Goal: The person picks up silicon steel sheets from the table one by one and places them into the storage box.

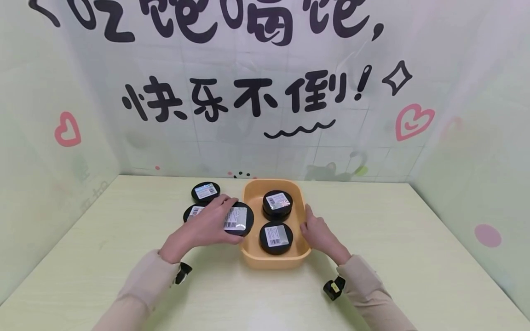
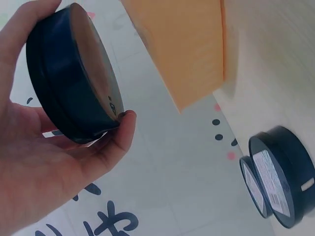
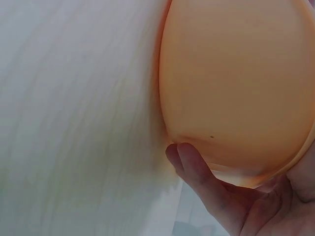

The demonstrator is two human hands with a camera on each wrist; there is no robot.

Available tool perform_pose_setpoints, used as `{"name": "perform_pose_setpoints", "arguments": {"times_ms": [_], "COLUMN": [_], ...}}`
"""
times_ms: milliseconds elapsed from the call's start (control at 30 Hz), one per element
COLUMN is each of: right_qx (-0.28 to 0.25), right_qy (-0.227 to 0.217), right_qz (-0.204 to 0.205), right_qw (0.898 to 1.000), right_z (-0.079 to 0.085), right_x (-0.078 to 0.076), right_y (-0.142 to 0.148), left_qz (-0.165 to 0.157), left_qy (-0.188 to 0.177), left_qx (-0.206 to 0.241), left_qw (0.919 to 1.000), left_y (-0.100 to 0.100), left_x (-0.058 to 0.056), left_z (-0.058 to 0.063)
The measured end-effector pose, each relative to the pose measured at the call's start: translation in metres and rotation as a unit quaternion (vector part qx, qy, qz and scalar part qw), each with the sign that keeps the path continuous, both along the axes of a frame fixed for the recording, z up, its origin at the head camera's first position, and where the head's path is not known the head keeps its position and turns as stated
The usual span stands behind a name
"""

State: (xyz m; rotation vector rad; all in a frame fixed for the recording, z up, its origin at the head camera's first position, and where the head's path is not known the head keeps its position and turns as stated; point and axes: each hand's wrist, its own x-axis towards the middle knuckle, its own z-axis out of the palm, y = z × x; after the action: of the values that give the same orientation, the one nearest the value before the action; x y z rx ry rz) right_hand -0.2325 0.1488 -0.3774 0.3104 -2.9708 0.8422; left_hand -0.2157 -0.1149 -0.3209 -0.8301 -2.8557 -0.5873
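Observation:
My left hand (image 1: 209, 224) grips a round black container (image 1: 238, 219) by its edges, label side up, beside the left rim of an orange plastic bin (image 1: 256, 261). In the left wrist view, fingers and thumb curl round the black side of this container (image 2: 56, 78). My right hand (image 1: 320, 233) holds the bin's right side, thumb at the rim. The right wrist view has its fingers (image 3: 194, 164) against the bin's outer wall (image 3: 236, 88). Inside the bin, two black containers are stacked (image 1: 277, 202) at the back, and a black container (image 1: 276, 236) sits in front.
Left of the bin, a round black container (image 1: 205, 191) lies at the back of the pale table (image 1: 352, 207). Another labelled container (image 1: 191, 212) is partly hidden behind my left hand. A printed fabric wall (image 1: 232, 156) stands along the table's rear edge and sides.

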Motion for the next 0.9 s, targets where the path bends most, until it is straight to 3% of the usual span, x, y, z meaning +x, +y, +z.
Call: {"name": "perform_pose_setpoints", "arguments": {"times_ms": [400,667,900], "right_qx": [-0.022,-0.035,-0.027], "right_qy": [-0.015,-0.015,-0.002], "right_qz": [-0.009,-0.014,-0.014], "right_qw": [1.0,0.999,1.0], "right_z": [-0.002,-0.002,-0.001], "right_x": [0.0,0.001,0.001], "right_y": [0.001,0.0,0.001], "left_qz": [-0.044,-0.047,-0.064], "left_qy": [-0.019,-0.05,-0.054], "left_qx": [0.02,0.024,0.025], "left_qw": [0.9986,0.9974,0.9962], "left_y": [0.027,0.038,0.047], "left_x": [-0.007,-0.012,-0.016], "left_z": [-0.002,-0.007,-0.013]}}
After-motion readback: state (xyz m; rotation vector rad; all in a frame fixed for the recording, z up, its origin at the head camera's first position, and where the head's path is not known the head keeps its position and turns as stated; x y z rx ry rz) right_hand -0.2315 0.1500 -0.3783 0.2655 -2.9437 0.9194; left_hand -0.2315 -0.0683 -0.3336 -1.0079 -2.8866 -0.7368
